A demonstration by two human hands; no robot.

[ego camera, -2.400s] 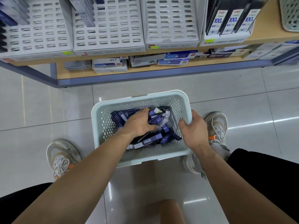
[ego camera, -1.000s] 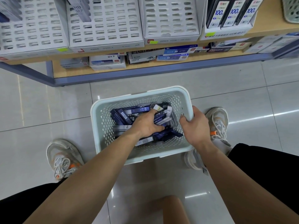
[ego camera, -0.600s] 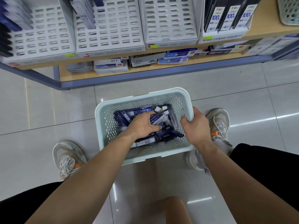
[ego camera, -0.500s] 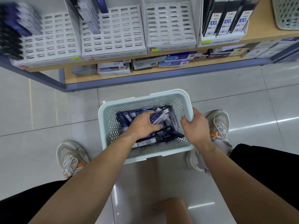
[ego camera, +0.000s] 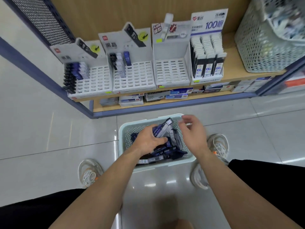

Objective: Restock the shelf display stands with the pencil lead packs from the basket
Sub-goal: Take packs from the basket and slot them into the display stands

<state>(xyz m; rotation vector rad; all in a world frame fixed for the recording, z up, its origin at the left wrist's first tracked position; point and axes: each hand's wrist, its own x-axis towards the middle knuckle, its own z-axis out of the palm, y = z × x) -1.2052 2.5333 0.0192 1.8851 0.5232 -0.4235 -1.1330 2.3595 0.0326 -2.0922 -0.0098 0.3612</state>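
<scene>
Left hand point(ego camera: 148, 140) gripped a bunch of slim dark-blue pencil lead packs point(ego camera: 162, 129) over the pale-green perforated plastic basket point(ego camera: 123, 134); right hand point(ego camera: 194, 136) hung slack, empty (overfull grip, some might slip).

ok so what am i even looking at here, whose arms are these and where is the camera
There is no machine here. These are a person's two bare arms, filmed by one wide-angle camera worn on the head, looking forward and down. A pale basket stands on the tiled floor between the person's shoes. It holds dark pencil lead packs. The left hand grips a bunch of those packs. The right hand hangs relaxed above the basket's right side and holds nothing. Ahead, on the wooden shelf, stand four white display stands, which the packs are meant to refill.
</scene>
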